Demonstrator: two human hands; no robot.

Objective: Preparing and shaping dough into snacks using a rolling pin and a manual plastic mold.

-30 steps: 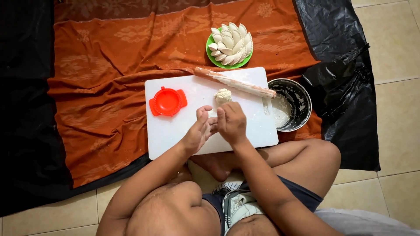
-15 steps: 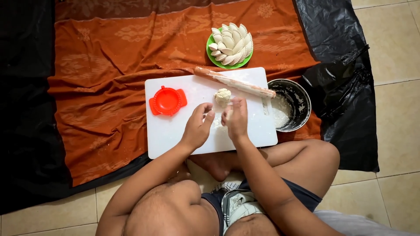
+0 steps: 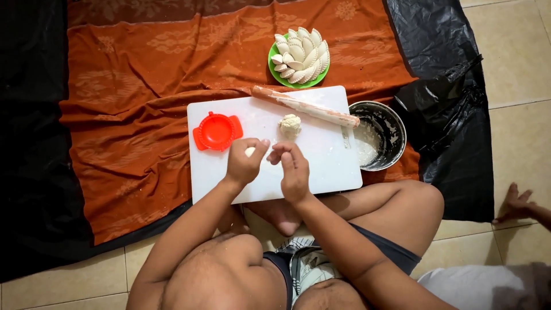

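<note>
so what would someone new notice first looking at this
Probably the red dumpling press on the white cutting board, bright against the orange cloth. Then the green plate of folded dumplings above the board. At centre, the left hand pinches a small dough piece beside the right hand.

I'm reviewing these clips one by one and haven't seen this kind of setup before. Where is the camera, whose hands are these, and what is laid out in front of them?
There is no machine here. One camera sits on a person's head and looks straight down at their own bare hands as they sit cross-legged on a tiled floor. A white board lies on an orange cloth. On the board are a red dumpling press, a dough lump and a rolling pin. Beyond it is a green plate of folded dumplings; to the right, a metal pot. The left hand pinches a small white piece, likely dough; the right hand is beside it. Another person's hand shows at the far right.
</note>
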